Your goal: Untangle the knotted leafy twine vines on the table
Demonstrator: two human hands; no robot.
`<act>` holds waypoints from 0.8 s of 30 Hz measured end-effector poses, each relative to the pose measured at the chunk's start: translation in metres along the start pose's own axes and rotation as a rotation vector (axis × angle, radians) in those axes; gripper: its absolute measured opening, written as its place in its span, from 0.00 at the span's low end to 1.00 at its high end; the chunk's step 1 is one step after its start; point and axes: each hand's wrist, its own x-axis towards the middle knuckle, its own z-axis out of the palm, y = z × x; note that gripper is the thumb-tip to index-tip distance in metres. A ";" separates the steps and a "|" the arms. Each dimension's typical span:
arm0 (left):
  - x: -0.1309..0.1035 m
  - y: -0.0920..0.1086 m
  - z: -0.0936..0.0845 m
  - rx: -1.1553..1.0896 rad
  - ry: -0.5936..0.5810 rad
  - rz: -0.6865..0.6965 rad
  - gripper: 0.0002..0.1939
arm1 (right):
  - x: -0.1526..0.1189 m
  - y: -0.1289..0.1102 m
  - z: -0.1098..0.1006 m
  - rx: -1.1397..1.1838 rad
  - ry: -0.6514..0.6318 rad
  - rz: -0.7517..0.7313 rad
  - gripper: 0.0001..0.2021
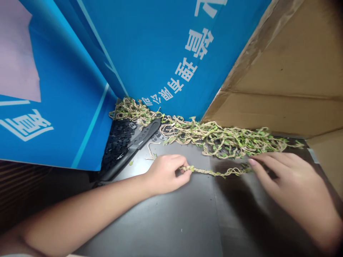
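My left hand (171,173) is closed in a pinch on one end of a length of tan twine with small green leaves (214,174). The leafy twine stretches to the right above the grey tabletop, twisted or braided along its length. My right hand (286,178) is at its other end, thumb and index finger together on it; its fingertips are slightly blurred. Just behind the hands lies a long tangled heap of the same leafy twine (235,141). A smaller clump of it (131,109) sits at the back left.
A black-handled tool (136,141), possibly a folding saw, lies diagonally left of my hands, beside many small black pieces (118,137). Blue printed panels (155,46) stand behind and left. A cardboard box (289,78) borders the right. The table (171,225) extends toward me.
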 end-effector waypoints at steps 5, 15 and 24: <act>0.000 0.001 -0.001 0.039 -0.041 0.009 0.08 | 0.030 -0.075 0.002 0.368 0.072 -0.037 0.11; 0.002 0.001 -0.002 0.040 -0.036 -0.014 0.09 | 0.053 -0.117 0.051 1.055 -0.381 0.026 0.17; 0.005 0.005 -0.010 0.052 -0.142 -0.042 0.04 | 0.043 -0.106 0.058 0.935 -0.183 -0.123 0.04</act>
